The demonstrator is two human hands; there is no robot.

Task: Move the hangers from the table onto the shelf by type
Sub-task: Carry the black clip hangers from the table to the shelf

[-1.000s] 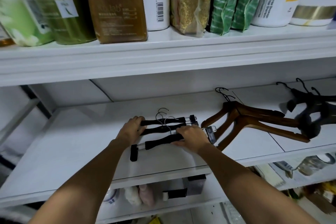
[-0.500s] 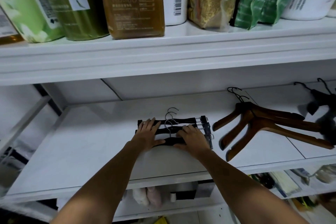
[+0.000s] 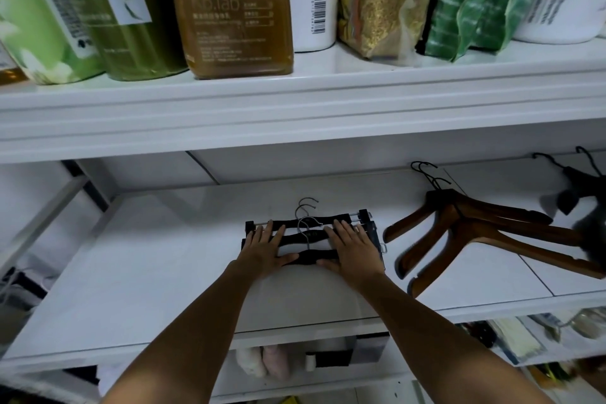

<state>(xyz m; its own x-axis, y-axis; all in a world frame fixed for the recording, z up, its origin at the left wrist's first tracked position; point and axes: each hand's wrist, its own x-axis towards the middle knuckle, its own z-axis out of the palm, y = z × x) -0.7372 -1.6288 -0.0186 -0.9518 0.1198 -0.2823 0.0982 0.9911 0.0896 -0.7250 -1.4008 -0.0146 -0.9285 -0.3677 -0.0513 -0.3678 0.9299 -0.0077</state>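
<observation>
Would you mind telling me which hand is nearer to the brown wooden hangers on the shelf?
Right. The right hand lies flat on the black clip hangers, just left of the brown wooden hangers; the left hand rests further left.

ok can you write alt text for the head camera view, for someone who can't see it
A person's left hand and right hand rest flat, fingers straight, on three black clip hangers lying together on a white shelf. Brown wooden hangers lie apart to their right, and bottles and pouches line the shelf above.
</observation>
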